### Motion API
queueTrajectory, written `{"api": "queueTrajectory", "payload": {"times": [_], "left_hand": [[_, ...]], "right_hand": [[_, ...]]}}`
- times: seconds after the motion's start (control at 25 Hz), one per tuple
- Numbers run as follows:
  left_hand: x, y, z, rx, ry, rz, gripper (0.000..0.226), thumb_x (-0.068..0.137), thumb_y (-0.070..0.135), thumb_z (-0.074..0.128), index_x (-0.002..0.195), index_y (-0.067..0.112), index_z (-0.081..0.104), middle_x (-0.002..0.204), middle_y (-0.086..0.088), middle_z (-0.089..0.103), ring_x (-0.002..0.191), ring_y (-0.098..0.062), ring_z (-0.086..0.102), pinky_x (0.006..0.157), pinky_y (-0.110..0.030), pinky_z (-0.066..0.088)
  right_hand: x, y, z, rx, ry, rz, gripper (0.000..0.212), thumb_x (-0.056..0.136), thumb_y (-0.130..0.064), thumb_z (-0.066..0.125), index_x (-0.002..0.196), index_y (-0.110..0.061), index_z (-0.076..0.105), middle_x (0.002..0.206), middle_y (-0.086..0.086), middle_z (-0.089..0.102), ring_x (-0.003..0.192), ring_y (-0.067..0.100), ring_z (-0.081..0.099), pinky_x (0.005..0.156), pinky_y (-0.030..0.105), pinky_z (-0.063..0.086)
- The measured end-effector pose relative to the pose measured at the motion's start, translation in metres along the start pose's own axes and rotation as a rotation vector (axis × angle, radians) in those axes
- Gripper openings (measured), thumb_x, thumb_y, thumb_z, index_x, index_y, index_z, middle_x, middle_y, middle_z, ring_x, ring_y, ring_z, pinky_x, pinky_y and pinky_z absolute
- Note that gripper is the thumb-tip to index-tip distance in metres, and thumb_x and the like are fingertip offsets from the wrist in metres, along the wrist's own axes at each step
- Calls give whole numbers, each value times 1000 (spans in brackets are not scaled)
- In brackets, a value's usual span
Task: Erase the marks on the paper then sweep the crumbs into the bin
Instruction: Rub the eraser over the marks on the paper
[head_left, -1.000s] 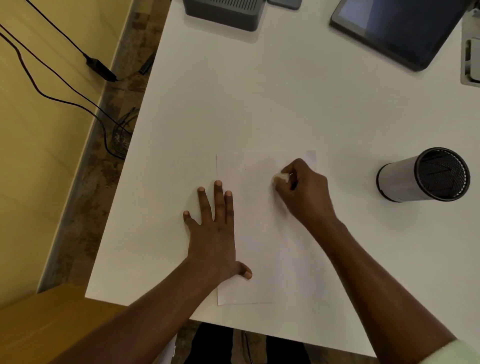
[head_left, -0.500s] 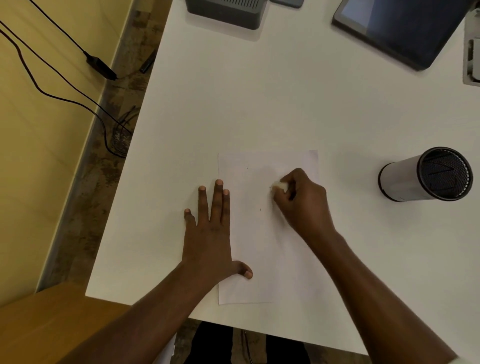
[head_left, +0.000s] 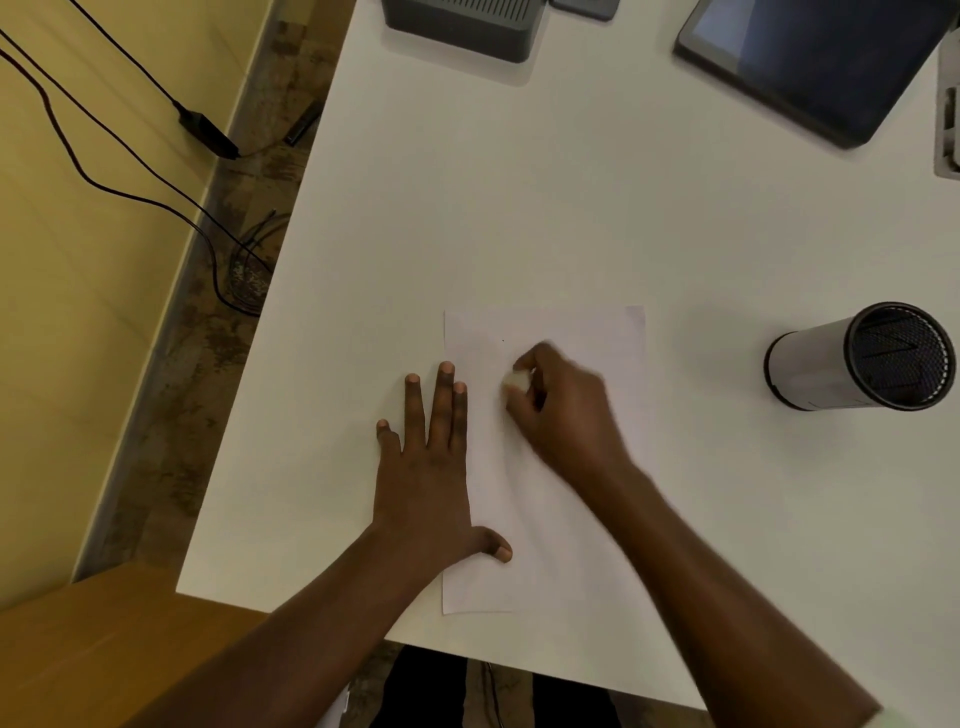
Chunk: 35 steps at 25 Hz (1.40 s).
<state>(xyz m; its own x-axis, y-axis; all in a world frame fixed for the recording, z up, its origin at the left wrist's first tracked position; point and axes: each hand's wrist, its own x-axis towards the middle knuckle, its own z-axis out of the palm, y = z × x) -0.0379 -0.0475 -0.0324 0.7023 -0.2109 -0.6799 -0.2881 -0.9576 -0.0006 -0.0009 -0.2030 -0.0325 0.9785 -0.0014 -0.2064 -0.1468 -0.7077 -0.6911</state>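
Two hands work over a sheet of paper (head_left: 571, 519) lying near the front edge of the white table (head_left: 519, 208). The left hand (head_left: 431, 467) lies flat with fingers spread, palm on the table at the sheet's left edge, thumb and forefinger pressing the paper itself. The right hand (head_left: 566, 415) is curled over the upper middle of the sheet, fingertips pinched on a small white eraser (head_left: 517, 382) that touches the paper. One tiny dark speck sits just above that hand; any other marks or crumbs are too faint to make out.

Well to the right stands a cylindrical mesh bin (head_left: 862, 358), its inside too dark to tell what it holds. A dark tablet (head_left: 810, 67) and a grey box (head_left: 462, 26) are cut off at the top edge.
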Motion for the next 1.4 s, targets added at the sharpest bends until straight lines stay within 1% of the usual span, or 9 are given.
{"api": "queueTrajectory", "payload": {"times": [0.12,0.28,0.36,0.52,0.76,0.8,0.96,1.2,1.4], "left_hand": [[1,0,1,17,4,2,165,52,98,57,144,7,-45,149,-17,-55,145,-46,-38,124,-64,8],[2,1,0,19,-7,-7,167,50,98,59,144,7,-44,150,-17,-55,145,-46,-38,123,-64,7],[1,0,0,18,-10,-5,167,50,97,60,145,7,-43,150,-17,-54,145,-47,-37,123,-65,8],[1,0,1,21,3,8,164,52,98,57,146,7,-41,150,-17,-55,145,-47,-36,123,-64,12],[2,1,-1,48,-15,-4,168,49,99,57,144,3,-43,148,-20,-55,144,-49,-37,122,-65,10],[1,1,-1,48,-11,-2,168,49,99,57,144,3,-43,149,-20,-55,145,-49,-37,122,-65,11],[1,-1,1,31,-1,9,166,50,99,57,146,5,-42,150,-18,-54,146,-48,-35,122,-64,12],[1,0,-1,46,-12,4,169,48,99,56,143,3,-44,149,-20,-55,145,-48,-37,122,-65,10],[2,0,0,48,-7,10,168,49,100,55,143,3,-44,149,-19,-55,145,-48,-36,122,-64,11]], "right_hand": [[-28,-11,17,-2,-110,-93,11,96,-19,60,106,-13,60,81,-4,59,68,12,54,62,24,43],[23,-5,5,-40,42,-41,13,96,-19,62,104,-9,61,81,-2,60,68,12,55,61,23,40],[21,-3,4,1,55,-15,13,95,-19,63,103,-9,60,80,-1,60,67,14,56,62,25,41],[-48,-12,17,0,-131,-24,14,94,-25,64,100,-15,57,78,0,62,67,17,60,63,33,51],[9,18,-13,-7,119,106,17,92,-26,67,97,-13,57,73,-1,60,63,16,57,60,27,42],[3,16,-10,9,114,104,17,92,-26,67,98,-13,57,72,-3,59,62,13,56,59,25,42],[-54,-2,16,53,-102,8,17,92,-28,68,98,-17,56,71,-8,58,61,8,55,59,22,46],[6,31,-26,46,145,192,20,90,-28,68,93,-13,56,65,-7,55,59,11,52,58,28,42],[-43,9,2,1,-39,84,20,91,-28,67,99,-13,57,68,-5,56,62,17,55,60,29,41]]}}
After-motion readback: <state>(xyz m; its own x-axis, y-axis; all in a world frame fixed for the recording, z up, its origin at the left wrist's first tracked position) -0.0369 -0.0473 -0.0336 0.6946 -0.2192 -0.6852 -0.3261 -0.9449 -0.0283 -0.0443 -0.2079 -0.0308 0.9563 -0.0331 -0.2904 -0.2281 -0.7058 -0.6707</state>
